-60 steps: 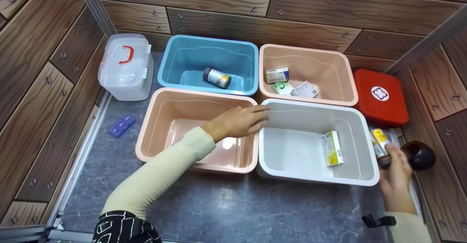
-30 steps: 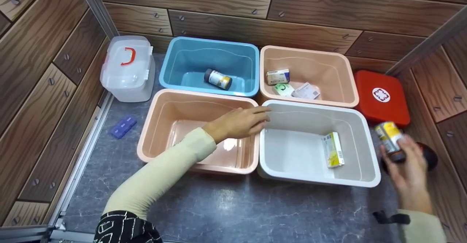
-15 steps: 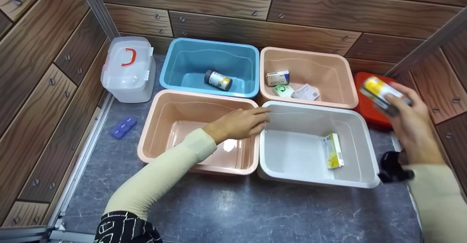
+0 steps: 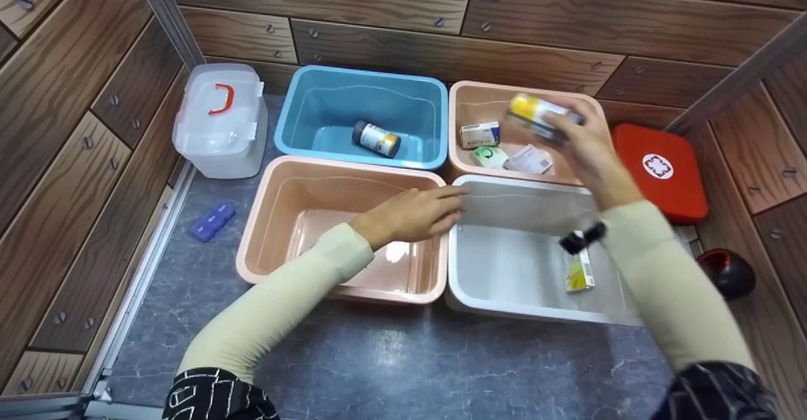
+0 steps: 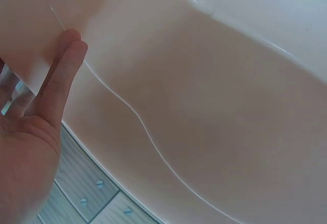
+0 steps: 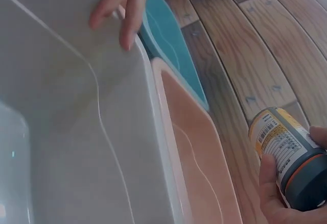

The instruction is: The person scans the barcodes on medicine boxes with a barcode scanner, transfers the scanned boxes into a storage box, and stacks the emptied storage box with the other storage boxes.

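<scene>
My right hand (image 4: 586, 136) grips a pill bottle (image 4: 534, 115) with a dark lid and a yellow and white label, held over the back peach bin (image 4: 586, 101). In the right wrist view, fingers wrap the bottle (image 6: 283, 145) near its lid end. My left hand (image 4: 419, 213) rests on the adjoining rims of the front peach bin (image 4: 255, 243) and the white bin (image 4: 485, 306), its fingers loosely extended over the white one. Several medicine boxes (image 4: 480, 135) lie in the back peach bin. A yellow and white box (image 4: 579, 276) stands in the white bin, partly hidden by the right wrist strap.
A blue bin (image 4: 302, 92) at the back holds another pill bottle (image 4: 377, 139). At left are a clear lidded box (image 4: 217, 123) with a red handle and a purple pill organizer (image 4: 212, 221). A red first-aid case (image 4: 662, 174) and a dark rounded object (image 4: 725, 273) stand at right.
The right hand has lifted the pill bottle from beside the white bin, up past the red case and leftward over the back peach bin. The left hand has stayed in place.
</scene>
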The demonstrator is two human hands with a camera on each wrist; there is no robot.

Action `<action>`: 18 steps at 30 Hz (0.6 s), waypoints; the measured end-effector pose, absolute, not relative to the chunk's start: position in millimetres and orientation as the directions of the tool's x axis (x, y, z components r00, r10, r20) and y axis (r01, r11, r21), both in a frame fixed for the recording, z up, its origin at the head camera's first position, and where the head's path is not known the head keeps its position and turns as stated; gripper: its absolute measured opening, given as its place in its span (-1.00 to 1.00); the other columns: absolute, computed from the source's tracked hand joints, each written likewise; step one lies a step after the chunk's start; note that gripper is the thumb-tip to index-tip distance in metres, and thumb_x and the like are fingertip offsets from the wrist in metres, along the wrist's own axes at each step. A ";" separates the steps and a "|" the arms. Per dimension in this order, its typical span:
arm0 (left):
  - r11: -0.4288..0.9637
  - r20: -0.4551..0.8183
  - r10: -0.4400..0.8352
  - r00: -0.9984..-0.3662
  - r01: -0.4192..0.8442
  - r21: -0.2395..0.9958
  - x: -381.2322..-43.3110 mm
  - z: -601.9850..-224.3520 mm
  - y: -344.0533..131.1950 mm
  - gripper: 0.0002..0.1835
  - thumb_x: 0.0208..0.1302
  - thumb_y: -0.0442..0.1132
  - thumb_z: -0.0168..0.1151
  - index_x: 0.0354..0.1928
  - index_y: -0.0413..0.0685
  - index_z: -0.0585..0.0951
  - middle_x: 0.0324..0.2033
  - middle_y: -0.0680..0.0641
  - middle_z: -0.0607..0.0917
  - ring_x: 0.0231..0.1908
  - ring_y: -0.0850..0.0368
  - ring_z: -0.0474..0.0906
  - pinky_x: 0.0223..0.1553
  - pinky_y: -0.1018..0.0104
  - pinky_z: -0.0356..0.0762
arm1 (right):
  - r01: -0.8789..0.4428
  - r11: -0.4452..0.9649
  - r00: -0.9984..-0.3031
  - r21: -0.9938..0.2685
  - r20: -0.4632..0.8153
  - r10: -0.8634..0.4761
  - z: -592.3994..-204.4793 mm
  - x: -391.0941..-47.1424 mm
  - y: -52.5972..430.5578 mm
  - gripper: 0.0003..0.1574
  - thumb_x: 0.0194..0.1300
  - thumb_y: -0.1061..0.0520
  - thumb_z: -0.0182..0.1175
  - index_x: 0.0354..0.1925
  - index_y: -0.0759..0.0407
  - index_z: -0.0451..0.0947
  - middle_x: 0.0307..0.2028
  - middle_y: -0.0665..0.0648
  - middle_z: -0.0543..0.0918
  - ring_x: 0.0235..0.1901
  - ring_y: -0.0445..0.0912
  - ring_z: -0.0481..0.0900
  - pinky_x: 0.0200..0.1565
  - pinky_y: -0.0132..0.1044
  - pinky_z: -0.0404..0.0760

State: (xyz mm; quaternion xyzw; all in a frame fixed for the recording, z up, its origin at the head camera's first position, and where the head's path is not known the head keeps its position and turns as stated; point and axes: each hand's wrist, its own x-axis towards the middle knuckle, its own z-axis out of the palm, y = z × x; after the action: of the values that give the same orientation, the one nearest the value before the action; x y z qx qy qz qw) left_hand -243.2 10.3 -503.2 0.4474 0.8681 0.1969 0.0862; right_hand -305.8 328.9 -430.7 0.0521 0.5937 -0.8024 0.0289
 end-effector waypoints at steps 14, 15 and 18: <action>0.503 0.073 0.819 -0.569 0.773 0.386 -243.4 -504.6 10.9 -0.59 0.75 -0.07 0.01 0.41 -0.04 0.62 0.62 -0.07 0.43 0.22 -0.10 0.73 0.20 -0.05 0.74 | 0.203 -0.092 -0.972 -0.975 -0.189 -0.142 -461.3 -350.0 209.1 -0.53 0.54 0.21 0.33 0.34 0.18 0.55 0.18 0.22 0.48 -0.01 0.04 0.70 -0.06 -0.25 0.83; 0.505 0.071 0.818 -0.571 0.772 0.386 -243.5 -504.4 10.6 -0.58 0.75 -0.06 0.01 0.41 -0.03 0.62 0.62 -0.07 0.42 0.20 -0.09 0.73 0.19 -0.04 0.74 | 0.210 -0.071 -0.968 -0.975 -0.198 -0.154 -462.2 -352.0 202.7 -0.50 0.55 0.20 0.33 0.37 0.18 0.54 0.22 0.23 0.46 0.04 0.06 0.69 -0.01 -0.23 0.83; 0.506 0.057 0.820 -0.570 0.768 0.392 -243.7 -503.1 9.5 -0.57 0.76 -0.04 -0.02 0.42 -0.03 0.61 0.63 -0.07 0.41 0.20 -0.06 0.73 0.21 -0.01 0.74 | 0.230 0.020 -0.956 -0.973 -0.230 -0.184 -462.1 -356.1 186.5 -0.43 0.55 0.15 0.33 0.43 0.16 0.50 0.35 0.26 0.41 0.20 0.13 0.65 0.15 -0.16 0.81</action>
State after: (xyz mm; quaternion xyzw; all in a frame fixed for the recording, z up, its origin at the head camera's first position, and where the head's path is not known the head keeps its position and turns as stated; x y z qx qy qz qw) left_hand -243.7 9.5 -503.1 0.4589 0.8652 0.1904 0.0678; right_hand -356.1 186.5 -462.1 0.0167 0.6986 -0.6999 0.1479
